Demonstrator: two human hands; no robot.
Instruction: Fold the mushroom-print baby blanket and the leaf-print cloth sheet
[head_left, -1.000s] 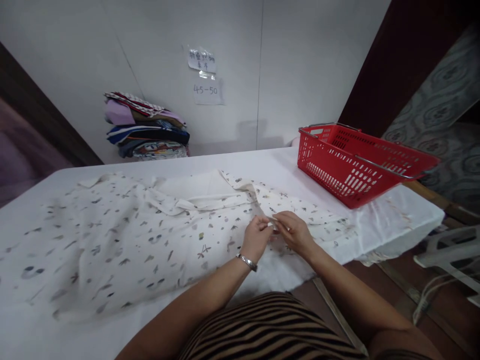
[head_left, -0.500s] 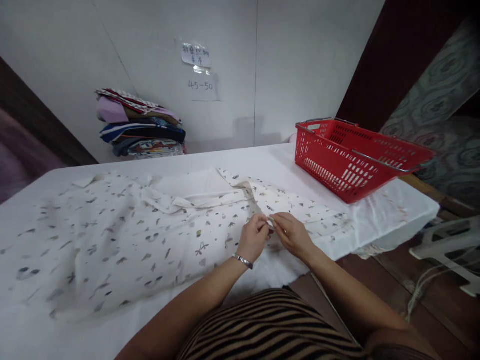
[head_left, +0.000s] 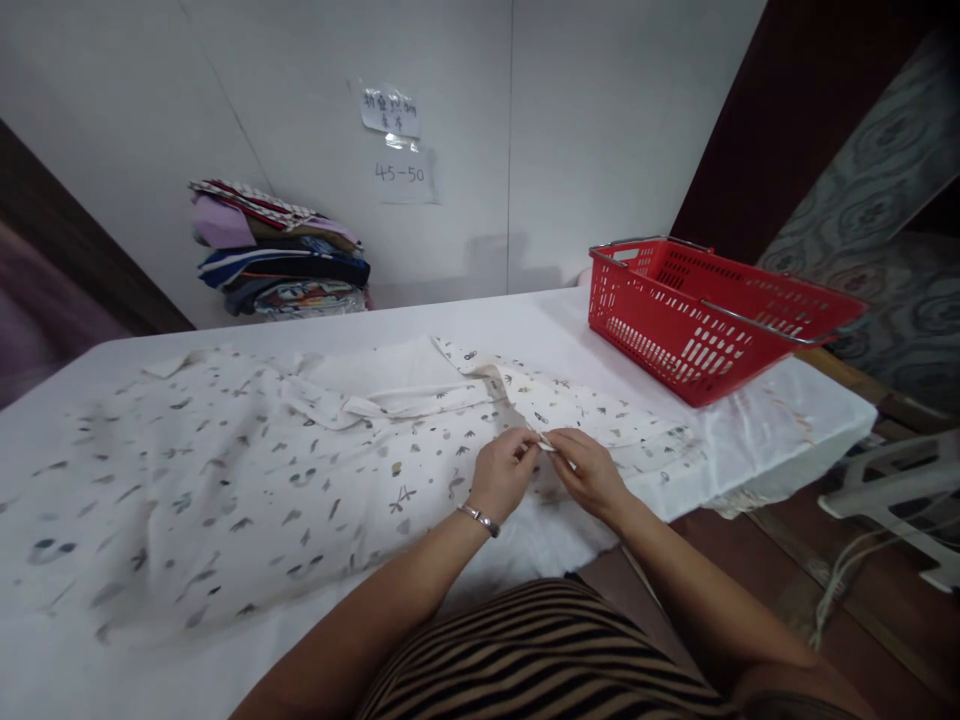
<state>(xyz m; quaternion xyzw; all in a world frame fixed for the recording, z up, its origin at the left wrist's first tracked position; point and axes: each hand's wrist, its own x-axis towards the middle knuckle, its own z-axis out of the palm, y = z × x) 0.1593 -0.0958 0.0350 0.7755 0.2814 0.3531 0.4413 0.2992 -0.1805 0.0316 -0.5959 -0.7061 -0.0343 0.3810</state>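
A white garment (head_left: 300,480) with small printed figures lies spread across the table, its opening edge folded and wrinkled along the middle. My left hand (head_left: 506,468), with a metal bracelet at the wrist, pinches the garment's edge near its right part. Close beside it, my right hand (head_left: 589,470) pinches the same edge, the fingertips of both hands almost touching. A small bit of pale cloth shows between them; whether a button or snap is there I cannot tell.
A red plastic basket (head_left: 675,320) with metal handles stands at the table's right end. Folded clothes (head_left: 285,255) are stacked at the back left against the wall, where paper signs (head_left: 401,175) hang. A white plastic stool (head_left: 892,500) is on the floor to the right of the white-covered table (head_left: 480,318).
Both hands stay at the same spot on the garment's edge. The fingers have shifted slightly, and more of the pale cloth edge shows between them.
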